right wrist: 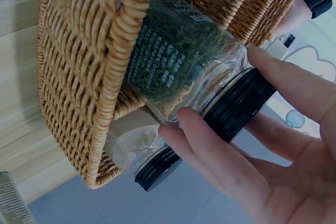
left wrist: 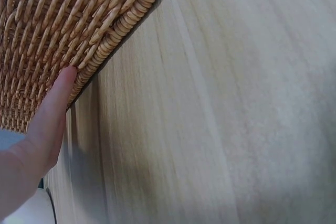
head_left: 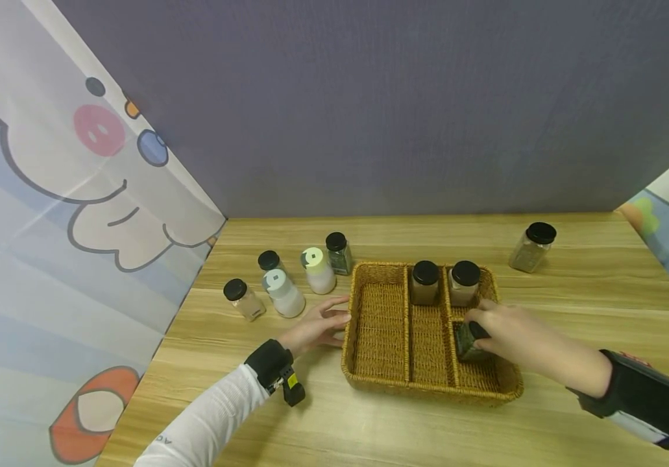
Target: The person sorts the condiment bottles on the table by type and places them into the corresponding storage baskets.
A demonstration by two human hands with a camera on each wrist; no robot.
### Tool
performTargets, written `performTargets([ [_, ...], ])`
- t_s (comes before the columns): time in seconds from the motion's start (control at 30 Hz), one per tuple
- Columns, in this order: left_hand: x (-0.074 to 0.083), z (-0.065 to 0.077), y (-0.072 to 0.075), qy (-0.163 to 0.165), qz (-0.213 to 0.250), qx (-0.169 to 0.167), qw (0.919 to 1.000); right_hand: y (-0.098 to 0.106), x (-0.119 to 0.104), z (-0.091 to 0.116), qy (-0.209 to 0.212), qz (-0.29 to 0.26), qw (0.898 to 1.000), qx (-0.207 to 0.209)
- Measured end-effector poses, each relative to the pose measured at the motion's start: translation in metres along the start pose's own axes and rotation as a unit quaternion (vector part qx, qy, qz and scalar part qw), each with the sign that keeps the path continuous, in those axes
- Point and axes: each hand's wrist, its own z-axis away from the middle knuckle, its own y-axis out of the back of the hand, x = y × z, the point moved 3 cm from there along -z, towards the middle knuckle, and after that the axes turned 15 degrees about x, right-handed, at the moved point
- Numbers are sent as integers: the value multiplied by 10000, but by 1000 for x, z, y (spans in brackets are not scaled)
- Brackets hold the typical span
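A woven basket (head_left: pixel 436 391) with dividers sits on the wooden table. Near its right end, my right hand (head_left: pixel 512 334) pinches a black-lidded glass jar of green dried herbs (right wrist: pixel 176 56) between thumb and fingers, just below the lid. The jar's lower part is inside the front right compartment; its base is hidden. Behind it, a jar with pale contents (head_left: pixel 463 293) stands in the back right compartment, and a brownish jar (head_left: pixel 425 292) at the back of the middle one. My left hand (head_left: pixel 318 325) rests with extended fingers against the basket's left outer wall (left wrist: pixel 58 30).
Left of the basket stand two white-topped shakers (head_left: pixel 285 297) (head_left: pixel 319 274), a black-lidded pale jar (head_left: pixel 245 301), another black-lidded jar (head_left: pixel 268 261) partly hidden, and a green herb jar (head_left: pixel 340 256). One more jar (head_left: pixel 529 251) stands back right. A grey panel (head_left: pixel 392 117) rises behind the table.
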Motion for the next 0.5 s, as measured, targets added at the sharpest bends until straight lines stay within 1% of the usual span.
performTargets([
  [0.23, 0, -1, 0, 5, -4, 67, 10000, -1, 0, 1, 20, -58, 10000, 26],
  [0.5, -1, -1, 0, -1, 2, 35, 10000, -5, 3, 2, 3, -81, 10000, -2],
])
